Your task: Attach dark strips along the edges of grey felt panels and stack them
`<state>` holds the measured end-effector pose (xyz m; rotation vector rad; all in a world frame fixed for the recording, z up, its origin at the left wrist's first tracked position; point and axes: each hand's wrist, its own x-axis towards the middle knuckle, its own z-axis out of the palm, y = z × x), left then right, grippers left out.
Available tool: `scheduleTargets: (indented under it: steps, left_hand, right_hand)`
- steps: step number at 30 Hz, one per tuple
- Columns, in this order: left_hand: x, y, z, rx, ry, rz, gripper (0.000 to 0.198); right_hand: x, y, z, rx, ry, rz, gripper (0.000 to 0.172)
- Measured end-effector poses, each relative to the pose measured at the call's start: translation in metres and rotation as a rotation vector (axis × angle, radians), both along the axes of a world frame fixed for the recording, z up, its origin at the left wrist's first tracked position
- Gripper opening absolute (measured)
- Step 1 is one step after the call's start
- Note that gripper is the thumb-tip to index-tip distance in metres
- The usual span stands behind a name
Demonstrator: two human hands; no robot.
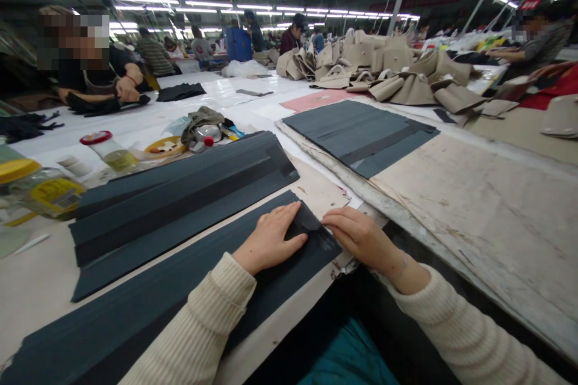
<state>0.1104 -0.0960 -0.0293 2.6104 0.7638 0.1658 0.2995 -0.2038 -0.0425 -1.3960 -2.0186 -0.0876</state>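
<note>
A long dark grey strip of material (149, 301) lies across the table in front of me. My left hand (271, 237) rests flat on its right end, fingers stretched out together and pressing a small dark folded flap (307, 221). Beside it my right hand (361, 234) touches the strip's end edge, fingers extended and close together, with nothing gripped that I can see. Both arms wear cream ribbed sleeves.
More dark strips (180, 186) lie stacked beyond, and a dark panel (361, 135) sits on a worn board (474, 192) to the right. Bottles (45, 192), a jar (111, 153) and clutter stand left. Tan pieces (388, 72) pile at the back. Other people work around the tables.
</note>
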Motion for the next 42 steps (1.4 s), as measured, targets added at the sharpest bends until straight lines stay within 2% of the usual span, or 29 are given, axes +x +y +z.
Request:
scheduleTargets:
  steps: [2,5,8,12,15,18,21,24,28,31,36,42]
  left_hand:
    - [-0.001,0.0,0.003,-0.039,-0.033,0.007,0.068]
    - [-0.001,-0.001,0.004,-0.055,-0.07,0.02,0.076]
    - [-0.001,0.0,0.002,-0.08,-0.092,0.036,0.076]
    - [-0.002,0.007,-0.002,-0.198,-0.171,0.088,0.058]
    - [-0.003,0.011,-0.003,-0.258,-0.225,0.14,0.052]
    - [-0.002,0.008,-0.002,-0.232,-0.216,0.135,0.059]
    - [0.0,0.002,-0.003,-0.137,-0.208,0.109,0.077]
    - [0.003,-0.004,-0.008,-0.037,-0.198,0.125,0.088]
    - [0.005,-0.006,-0.014,-0.025,-0.179,0.134,0.092]
    - [0.005,-0.005,-0.016,-0.006,-0.187,0.107,0.091]
    - [0.004,-0.005,-0.017,0.015,-0.226,0.084,0.09]
    - [0.005,-0.007,-0.012,-0.035,-0.203,0.135,0.094]
  right_hand:
    - [0.0,0.005,0.004,-0.059,0.035,0.041,0.024]
    - [0.004,0.012,0.006,-0.178,-0.009,0.11,0.044]
    - [0.008,0.021,0.004,-0.204,-0.031,0.11,0.052]
    - [0.008,0.04,0.001,-0.181,-0.037,0.127,0.047]
    - [0.005,0.056,0.003,-0.177,-0.04,0.145,0.036]
    - [0.003,0.07,0.007,-0.2,-0.072,0.179,0.03]
    - [0.004,0.079,0.009,-0.26,-0.113,0.221,0.03]
    - [0.006,0.084,0.009,-0.3,-0.145,0.165,0.03]
    - [0.007,0.089,0.009,-0.339,-0.16,0.128,0.034]
    - [0.004,0.095,0.014,-0.386,-0.171,0.103,0.028]
    - [-0.004,0.106,0.021,-0.437,-0.244,-0.001,0.02]
    - [-0.012,0.117,0.02,-0.429,-0.303,-0.064,0.024]
